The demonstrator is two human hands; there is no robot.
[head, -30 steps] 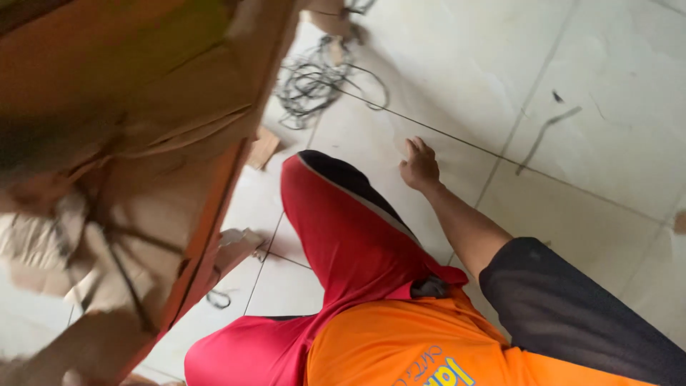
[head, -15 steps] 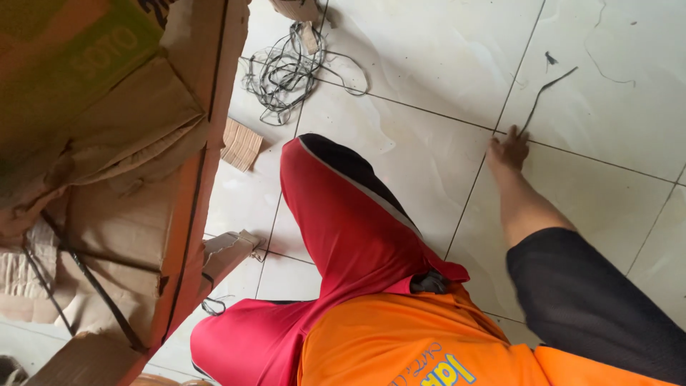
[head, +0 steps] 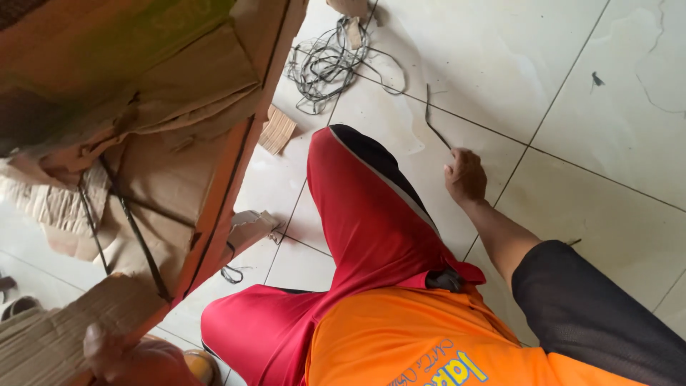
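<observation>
While right hand (head: 464,175) grips wire (head: 433,123), left hand (head: 107,350) holds cardboard (head: 50,336)

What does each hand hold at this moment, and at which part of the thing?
The right hand grips a thin dark wire at its near end. The left hand holds the edge of a cardboard piece.

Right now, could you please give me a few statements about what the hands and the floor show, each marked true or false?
1. The right hand grips a thin dark wire. True.
2. The left hand rests on the tiles. False: it touches cardboard.
3. A wire tangle lies on the floor. True.
4. The wire tangle sits inside the box. False: it lies on bare tile beside the box.
</observation>
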